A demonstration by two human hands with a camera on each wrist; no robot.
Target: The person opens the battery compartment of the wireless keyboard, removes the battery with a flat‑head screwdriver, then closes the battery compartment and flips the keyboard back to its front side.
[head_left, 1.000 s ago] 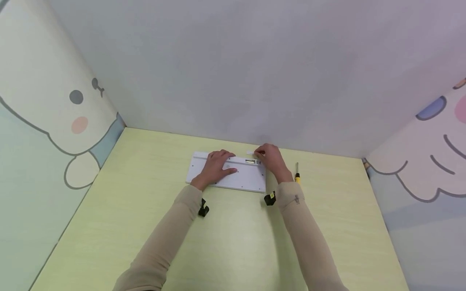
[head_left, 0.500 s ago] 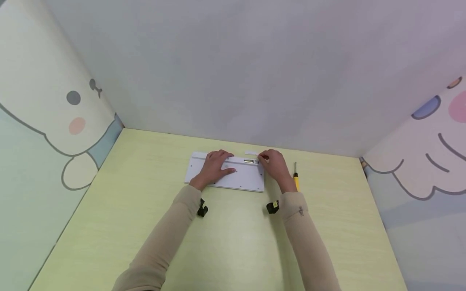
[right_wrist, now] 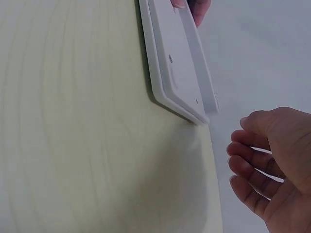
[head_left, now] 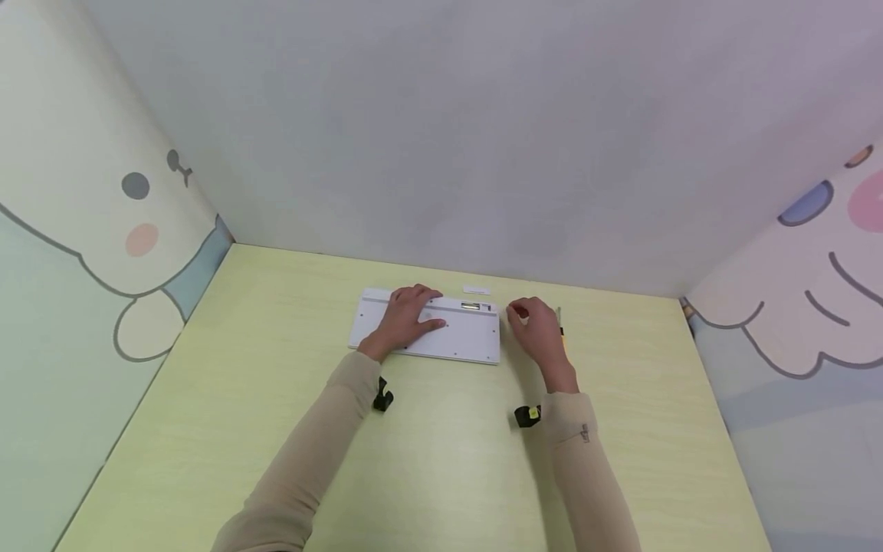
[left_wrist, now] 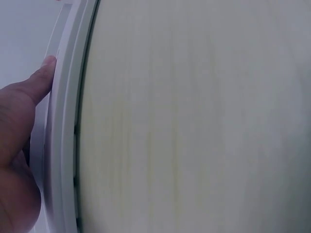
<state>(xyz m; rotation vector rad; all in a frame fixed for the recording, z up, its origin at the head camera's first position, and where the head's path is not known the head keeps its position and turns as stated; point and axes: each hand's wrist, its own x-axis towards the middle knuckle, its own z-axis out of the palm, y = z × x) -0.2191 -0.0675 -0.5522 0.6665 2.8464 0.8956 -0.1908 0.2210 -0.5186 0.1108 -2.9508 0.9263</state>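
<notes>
A white keyboard (head_left: 465, 337) lies upside down on the table, its raised ridge toward the wall. At the ridge's right end the battery compartment (head_left: 486, 307) is uncovered, and a battery (head_left: 471, 306) shows inside. My left hand (head_left: 407, 318) holds the keyboard, thumb on its underside and fingers over the far edge. Just right of the keyboard hovers my right hand (head_left: 538, 330), apart from it. In the right wrist view its fingers (right_wrist: 250, 167) curl loosely, with nothing visible between them. A small white cover (head_left: 476, 290) lies behind the keyboard.
A screwdriver (head_left: 566, 349) with a yellow and black handle lies at the right, partly hidden by my right hand. The pale yellow table (head_left: 290, 307) meets a grey wall (head_left: 441, 153) just behind the keyboard. Side walls carry cartoon drawings.
My right hand has drawn back from the battery compartment, to the right and toward me. The left hand keeps its place on the keyboard. The white cover has stayed where it lay.
</notes>
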